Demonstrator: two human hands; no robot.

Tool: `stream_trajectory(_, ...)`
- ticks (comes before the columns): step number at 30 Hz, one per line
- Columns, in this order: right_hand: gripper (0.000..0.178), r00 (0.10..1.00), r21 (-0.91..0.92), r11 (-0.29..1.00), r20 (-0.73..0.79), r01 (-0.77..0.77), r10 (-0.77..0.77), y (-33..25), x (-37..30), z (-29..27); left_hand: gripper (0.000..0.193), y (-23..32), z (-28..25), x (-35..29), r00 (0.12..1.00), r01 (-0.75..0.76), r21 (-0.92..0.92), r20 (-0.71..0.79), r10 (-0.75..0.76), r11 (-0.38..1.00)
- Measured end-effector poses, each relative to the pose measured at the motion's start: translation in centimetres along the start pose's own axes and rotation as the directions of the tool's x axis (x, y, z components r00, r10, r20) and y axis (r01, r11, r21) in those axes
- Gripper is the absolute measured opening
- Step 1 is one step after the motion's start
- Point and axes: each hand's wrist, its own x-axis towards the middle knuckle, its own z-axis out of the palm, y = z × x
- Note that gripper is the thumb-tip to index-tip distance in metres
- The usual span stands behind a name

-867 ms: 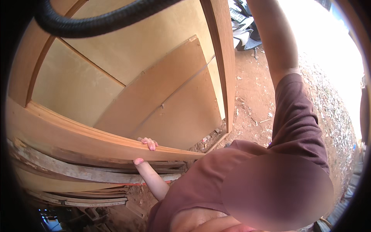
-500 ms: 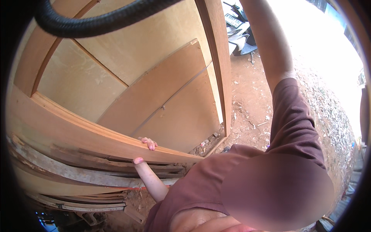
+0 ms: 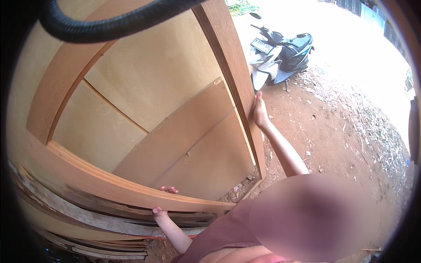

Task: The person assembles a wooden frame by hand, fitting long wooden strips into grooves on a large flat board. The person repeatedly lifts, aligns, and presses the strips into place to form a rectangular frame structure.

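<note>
A large brown wooden frame [image 3: 109,183], with a rebated inner edge, stands in front of me and fills the left half of the view. My left hand [image 3: 160,212] is closed around its near member, the thumb on the outer face and the fingertips showing over the inner edge. Against the outer side of the right-hand member [image 3: 234,65] rests my right hand [image 3: 260,111], its fingers stretched upward along the wood and its palm toward it. Part of the right palm and the thumb are hidden.
Behind the frame a brown board [image 3: 201,144] leans on a pale panelled wall [image 3: 162,57]. Long planks [image 3: 109,215] are stacked beside the near member. A scooter [image 3: 280,57] is parked on the dirt ground [image 3: 324,131], which has scattered debris. A black tube [image 3: 109,28] crosses the top left.
My right arm has come down from beyond the top edge, and its hand now lies against the frame's right-hand member. The left hand keeps its hold. The view has shifted, showing more of the scooter.
</note>
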Motion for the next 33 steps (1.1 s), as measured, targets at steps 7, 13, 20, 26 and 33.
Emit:
stream_trajectory(7, 0.082, 0.978, -0.229, 0.951, -0.077, -0.205, 0.192, 12.9, -10.9, -6.3, 0.081, 9.7, 6.7, 2.4, 0.682, -0.281, 0.376, -0.569, 0.459, 0.883)
stream_trajectory(13, 0.082, 0.946, -0.101, 0.961, -0.230, -0.256, 0.228, 16.6, -11.1, -6.1, 0.070, 12.0, 12.3, 8.9, 0.310, -0.086, 0.855, -0.465, 0.829, 0.511)
stream_trajectory(20, 0.075, 0.996, 0.074, 0.995, -0.077, 0.061, -0.055, -1.1, -1.2, 0.8, 0.068, 12.0, 12.4, 10.4, 0.304, -0.051, 0.915, -0.367, 0.879, 0.400)
stream_trajectory(26, 0.058, 0.948, -0.328, 0.916, -0.135, 0.232, -0.289, -2.2, -1.0, 2.7, 0.072, 11.9, 11.4, 9.7, 0.273, -0.012, 0.911, -0.395, 0.877, 0.413)
stream_trajectory(33, 0.064, 0.960, -0.290, 0.946, -0.274, -0.144, 0.063, 16.9, -15.2, -3.7, 0.072, 11.9, 11.5, 9.3, 0.267, -0.022, 0.928, -0.354, 0.896, 0.373)
